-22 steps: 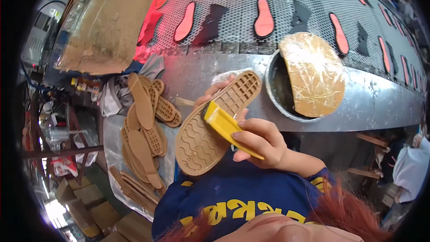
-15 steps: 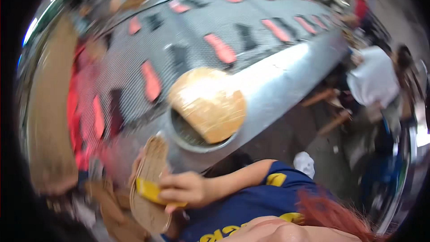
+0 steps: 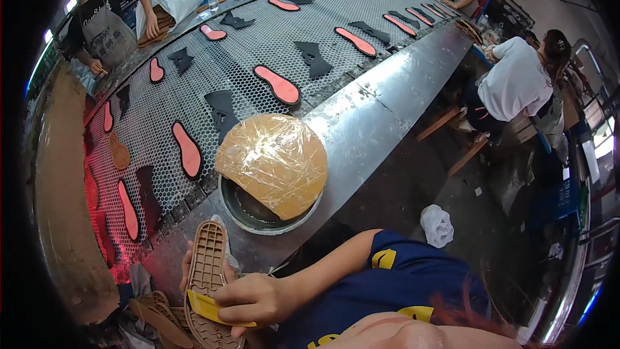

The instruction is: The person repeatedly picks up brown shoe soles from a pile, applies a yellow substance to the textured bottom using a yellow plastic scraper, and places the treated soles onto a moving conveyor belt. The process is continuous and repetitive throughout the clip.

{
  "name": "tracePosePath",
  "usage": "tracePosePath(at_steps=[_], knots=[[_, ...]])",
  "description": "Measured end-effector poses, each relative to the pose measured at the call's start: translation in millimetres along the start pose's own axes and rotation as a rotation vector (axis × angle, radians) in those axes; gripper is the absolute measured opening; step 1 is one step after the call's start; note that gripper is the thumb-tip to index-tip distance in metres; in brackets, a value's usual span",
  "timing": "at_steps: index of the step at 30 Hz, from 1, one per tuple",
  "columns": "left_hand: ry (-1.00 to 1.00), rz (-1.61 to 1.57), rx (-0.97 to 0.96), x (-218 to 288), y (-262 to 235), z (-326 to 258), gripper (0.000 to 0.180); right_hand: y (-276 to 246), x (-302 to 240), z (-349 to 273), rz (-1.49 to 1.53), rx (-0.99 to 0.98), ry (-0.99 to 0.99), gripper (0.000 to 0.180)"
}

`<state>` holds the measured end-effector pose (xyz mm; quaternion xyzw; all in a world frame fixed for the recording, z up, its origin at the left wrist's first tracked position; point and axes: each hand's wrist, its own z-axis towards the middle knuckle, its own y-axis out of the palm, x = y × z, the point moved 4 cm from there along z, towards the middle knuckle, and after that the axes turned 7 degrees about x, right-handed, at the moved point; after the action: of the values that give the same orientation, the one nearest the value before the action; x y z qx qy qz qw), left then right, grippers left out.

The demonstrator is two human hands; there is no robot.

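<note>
My left hand [image 3: 186, 267] grips a brown shoe sole [image 3: 209, 253] from behind, mostly hidden by it. The sole is held lengthwise, with its gridded hollow face turned up toward me. In my right hand [image 3: 257, 300] is a flat yellow tool [image 3: 205, 304], pinched in closed fingers and lying across the lower half of the sole. Its working edge cannot be made out. Just beyond the sole stands a round metal basin [image 3: 268, 226], partly covered by a tan, plastic-wrapped disc [image 3: 274, 161] with one straight edge.
A mesh conveyor [image 3: 226, 52] carries pink insoles [image 3: 276, 84] and black shoe pieces [image 3: 313, 59]. A metal ledge [image 3: 381, 106] runs along its near side. More brown soles [image 3: 158, 317] lie at lower left. Co-workers sit at right [image 3: 516, 84] and stand at far left [image 3: 113, 19].
The whole view has shifted and sharpened, with the basin now lower and further left. My right hand and the yellow tool sit slightly lower in the picture, still against the sole.
</note>
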<state>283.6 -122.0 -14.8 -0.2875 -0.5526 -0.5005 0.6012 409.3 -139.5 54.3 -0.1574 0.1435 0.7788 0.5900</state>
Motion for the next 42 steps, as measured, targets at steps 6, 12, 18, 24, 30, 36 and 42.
tracePosePath(at_steps=[6, 12, 18, 24, 30, 36, 42], knots=[[0.011, 0.026, -0.025, 0.8, 10.2, 1.1, 0.055, -9.0, 1.9, -0.5, -0.023, -0.005, 0.009, 0.035], [0.024, 0.085, 0.005, 8.4, 5.4, -4.1, 0.057, -14.3, 0.6, 2.2, -0.007, 0.006, 0.030, 0.034], [0.071, 0.174, 0.017, 27.1, 7.3, -14.3, 0.058, -21.1, 12.1, 0.2, -0.072, -0.122, 0.053, 0.038], [0.156, 0.177, -0.075, 47.4, 36.7, -12.2, 0.060, -20.0, -1.2, 6.3, -0.141, -0.275, 0.042, 0.044], [0.149, 0.143, -0.032, 44.8, 47.1, -4.4, 0.057, -22.2, 4.6, 7.8, 0.036, -0.217, 0.030, 0.047], [-0.135, -0.398, 0.029, 17.2, 53.4, -13.5, 0.051, -28.8, 1.6, 19.7, 0.085, -0.227, -0.028, 0.048], [-0.822, -1.104, 0.116, -6.8, 60.0, -13.7, 0.058, -36.1, 3.6, 19.7, 0.218, -0.244, -0.006, 0.046]])
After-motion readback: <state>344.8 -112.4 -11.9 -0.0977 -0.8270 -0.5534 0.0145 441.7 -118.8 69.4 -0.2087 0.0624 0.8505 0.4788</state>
